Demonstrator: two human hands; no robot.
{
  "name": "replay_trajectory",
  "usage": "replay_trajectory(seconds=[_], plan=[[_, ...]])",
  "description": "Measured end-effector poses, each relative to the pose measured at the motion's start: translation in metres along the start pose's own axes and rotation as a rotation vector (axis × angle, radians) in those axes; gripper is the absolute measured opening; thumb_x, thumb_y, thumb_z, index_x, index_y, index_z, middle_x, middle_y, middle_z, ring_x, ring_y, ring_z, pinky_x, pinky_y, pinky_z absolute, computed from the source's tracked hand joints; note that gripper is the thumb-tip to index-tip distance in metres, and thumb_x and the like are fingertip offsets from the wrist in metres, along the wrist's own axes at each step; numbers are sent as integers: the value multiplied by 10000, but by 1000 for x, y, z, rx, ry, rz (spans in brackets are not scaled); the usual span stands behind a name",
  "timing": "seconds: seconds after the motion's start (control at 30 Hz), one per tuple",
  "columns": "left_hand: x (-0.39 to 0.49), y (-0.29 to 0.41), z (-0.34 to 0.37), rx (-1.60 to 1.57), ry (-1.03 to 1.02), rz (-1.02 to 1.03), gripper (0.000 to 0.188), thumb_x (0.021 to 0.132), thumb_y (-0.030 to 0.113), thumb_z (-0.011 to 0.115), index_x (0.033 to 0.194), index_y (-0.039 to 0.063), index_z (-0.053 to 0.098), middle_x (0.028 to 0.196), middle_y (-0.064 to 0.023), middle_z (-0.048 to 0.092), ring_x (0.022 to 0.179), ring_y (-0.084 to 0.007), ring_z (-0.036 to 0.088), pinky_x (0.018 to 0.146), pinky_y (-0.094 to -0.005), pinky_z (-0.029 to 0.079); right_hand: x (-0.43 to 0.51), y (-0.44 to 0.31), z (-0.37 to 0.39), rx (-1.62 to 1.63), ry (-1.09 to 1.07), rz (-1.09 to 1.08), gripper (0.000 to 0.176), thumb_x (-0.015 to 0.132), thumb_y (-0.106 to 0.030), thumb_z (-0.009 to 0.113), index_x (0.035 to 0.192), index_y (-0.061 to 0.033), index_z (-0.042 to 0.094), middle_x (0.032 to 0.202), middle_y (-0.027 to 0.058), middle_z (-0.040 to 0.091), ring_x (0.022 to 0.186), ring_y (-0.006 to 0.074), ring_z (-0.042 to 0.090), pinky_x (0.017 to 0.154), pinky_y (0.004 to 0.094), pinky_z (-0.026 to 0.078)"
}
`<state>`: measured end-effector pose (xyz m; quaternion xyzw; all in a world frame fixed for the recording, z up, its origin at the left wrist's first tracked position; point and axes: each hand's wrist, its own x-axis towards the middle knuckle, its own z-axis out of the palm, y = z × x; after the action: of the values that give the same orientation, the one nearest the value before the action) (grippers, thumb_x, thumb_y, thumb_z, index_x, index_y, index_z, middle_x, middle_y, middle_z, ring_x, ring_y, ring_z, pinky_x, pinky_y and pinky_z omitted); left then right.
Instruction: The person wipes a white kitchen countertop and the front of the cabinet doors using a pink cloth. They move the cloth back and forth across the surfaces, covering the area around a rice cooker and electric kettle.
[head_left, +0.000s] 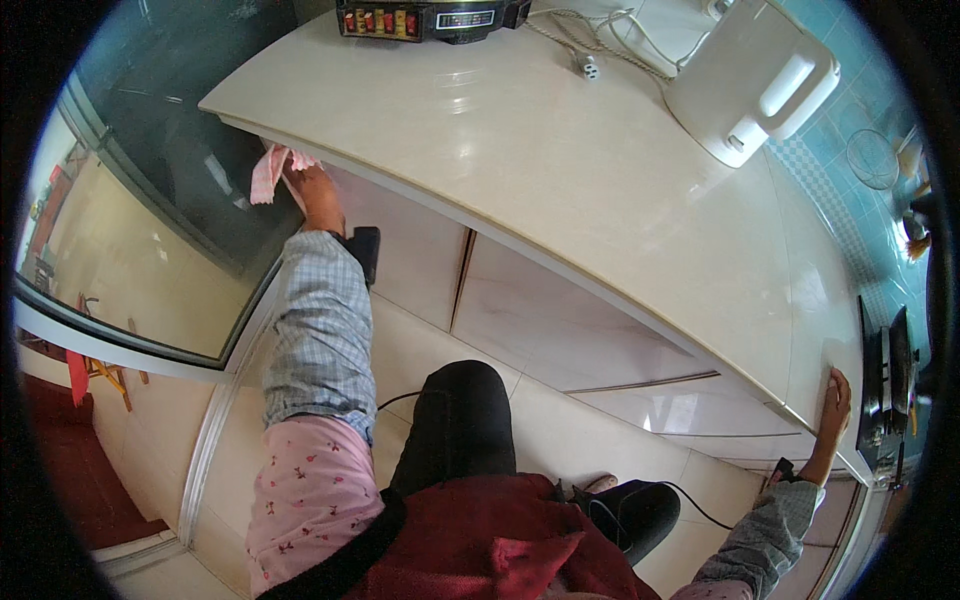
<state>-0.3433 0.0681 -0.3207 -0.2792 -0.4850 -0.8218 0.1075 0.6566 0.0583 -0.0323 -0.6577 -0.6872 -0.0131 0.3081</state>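
My left hand is at the left end of the counter, just below the countertop edge, holding a pink-and-white cloth against the cabinet side. Part of the cloth hangs to the left of the hand; the fingers are partly hidden by it. Far to the right, my right hand rests on the pale countertop near its front edge, beside the gas stove, with no object seen in it. Dark devices are strapped at both wrists.
A white electric kettle and a corded plug lie on the counter. A black appliance stands at the back. The gas stove is at the right. A glass sliding door is on the left; cabinet doors run below the counter.
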Motion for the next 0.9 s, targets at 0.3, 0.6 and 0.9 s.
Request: replay_trajectory(seconds=[0.3,0.6,0.9], plan=[[-244,176,83,190,-320,-150,246,1022,227,448,1119,14,524,847,-62,567,805,-229,559,807,-362,466,8,5,3,-97,1,0,350,1034,-263,509,1305,-82,635,1289,91,652,1185,229,598,1042,340,432],[-261,142,83,393,7,60,189,1003,156,447,1011,11,567,949,-111,600,916,-240,576,857,-367,455,11,12,0,-120,-6,28,349,1032,-277,516,1298,-91,645,1271,87,662,1150,228,608,1022,340,444],[-111,46,32,549,-153,-42,370,978,125,439,1292,-57,511,1324,-256,546,1268,-415,457,1108,-480,323,5,2,-5,-65,-44,18,383,1038,-308,514,1310,-63,629,1296,106,641,1174,228,587,1031,348,434]])
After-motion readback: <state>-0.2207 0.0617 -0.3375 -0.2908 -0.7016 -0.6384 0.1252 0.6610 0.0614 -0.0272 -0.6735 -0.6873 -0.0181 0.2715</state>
